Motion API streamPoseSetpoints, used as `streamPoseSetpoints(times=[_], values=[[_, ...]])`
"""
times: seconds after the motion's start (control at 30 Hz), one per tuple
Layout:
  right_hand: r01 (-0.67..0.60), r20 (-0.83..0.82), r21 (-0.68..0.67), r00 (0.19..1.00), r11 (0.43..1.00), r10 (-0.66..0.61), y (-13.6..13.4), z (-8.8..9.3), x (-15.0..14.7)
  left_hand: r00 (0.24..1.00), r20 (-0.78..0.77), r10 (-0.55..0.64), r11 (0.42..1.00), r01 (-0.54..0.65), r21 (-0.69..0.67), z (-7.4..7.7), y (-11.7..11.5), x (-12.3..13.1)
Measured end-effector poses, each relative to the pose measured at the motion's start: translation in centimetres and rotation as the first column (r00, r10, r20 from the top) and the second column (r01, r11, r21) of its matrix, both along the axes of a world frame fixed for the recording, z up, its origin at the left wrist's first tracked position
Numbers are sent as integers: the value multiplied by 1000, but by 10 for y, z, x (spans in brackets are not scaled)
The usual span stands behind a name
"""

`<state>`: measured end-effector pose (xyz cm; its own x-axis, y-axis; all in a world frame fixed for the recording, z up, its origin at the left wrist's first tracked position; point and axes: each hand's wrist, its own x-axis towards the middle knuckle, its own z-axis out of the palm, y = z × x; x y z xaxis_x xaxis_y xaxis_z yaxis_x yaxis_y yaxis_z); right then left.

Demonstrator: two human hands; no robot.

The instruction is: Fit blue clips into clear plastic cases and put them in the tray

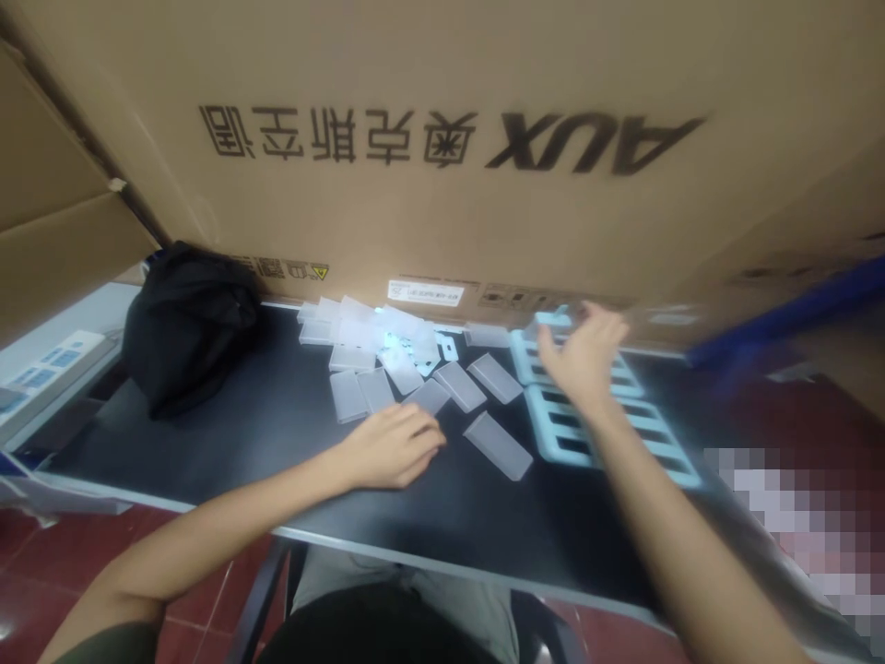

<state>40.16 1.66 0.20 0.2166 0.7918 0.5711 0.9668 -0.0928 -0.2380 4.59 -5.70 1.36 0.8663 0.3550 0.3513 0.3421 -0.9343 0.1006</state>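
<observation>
My left hand (395, 446) rests on the dark tabletop, fingers curled together and pointing right; whatever lies under them, if anything, is hidden. Just beyond it lie several flat, frosted translucent plastic sleeves, one of them (423, 397) close to the knuckles and another (499, 445) to its right. My right hand (586, 358), a little blurred, reaches over a light blue slotted rack (608, 433). Its thumb stands apart from the fingers, at the rack's far end beside a small upright light blue part (561, 315). No held thing shows clearly in it.
A heap of translucent sleeves (356, 327) with light blue pieces (448, 347) sits at the table's back. Behind rises a large printed carton (442, 221). A black cloth bundle (190, 327) lies at left, near a white box (52, 378). A blue bar (788, 309) crosses at right.
</observation>
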Motion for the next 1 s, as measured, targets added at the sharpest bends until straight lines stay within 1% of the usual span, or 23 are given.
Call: streamPoseSetpoints(times=[0.03, 0.1, 0.13, 0.2, 0.3, 0.4, 0.47, 0.53, 0.63, 0.7, 0.77, 0.83, 0.9, 1.0], values=[[-73, 26, -39, 997, 997, 74, -6, 6, -8, 998, -21, 51, 999, -50, 9, 8, 11, 6], [-191, 79, -180, 975, 965, 207, -17, 15, -26, 988, -67, 140, 990, -138, 34, 25, 38, 25], [-212, 104, -251, 964, 945, 244, -21, 18, -34, 981, -86, 175, 984, -171, 52, 32, 54, 37], [-202, 151, -346, 952, 916, 266, -28, 20, -46, 967, -147, 210, 976, -199, 87, 44, 85, 62], [-195, 163, -407, 946, 892, 281, -33, 16, -53, 923, -313, 226, 974, -219, 57, 52, 123, 96], [-221, 125, -439, 945, 871, 303, -34, 5, -51, 848, -485, 216, 970, -244, 6, 52, 145, 116], [-227, 95, -450, 950, 864, 299, -33, -2, -49, 811, -542, 219, 962, -271, -17, 50, 152, 122], [-231, 67, -440, 955, 868, 289, -32, -7, -48, 796, -564, 221, 960, -280, -19, 47, 157, 124], [-256, 25, -393, 957, 883, 289, -33, -8, -47, 788, -580, 206, 970, -243, 15, 42, 161, 126], [-273, -6, -353, 957, 895, 289, -36, -6, -47, 798, -572, 190, 978, -206, 37, 40, 164, 128], [-290, -51, -307, 956, 907, 288, -40, -3, -46, 818, -546, 183, 981, -187, 48, 38, 168, 129], [-315, -113, -254, 949, 914, 295, -45, 0, -46, 850, -498, 173, 983, -182, 31, 39, 171, 127], [-351, -177, -200, 931, 915, 318, -49, 4, -47, 899, -419, 126, 986, -160, -45, 43, 171, 121], [-417, -218, -124, 897, 900, 386, -56, 12, -50, 971, -240, -2, 974, -53, -220, 50, 165, 103]])
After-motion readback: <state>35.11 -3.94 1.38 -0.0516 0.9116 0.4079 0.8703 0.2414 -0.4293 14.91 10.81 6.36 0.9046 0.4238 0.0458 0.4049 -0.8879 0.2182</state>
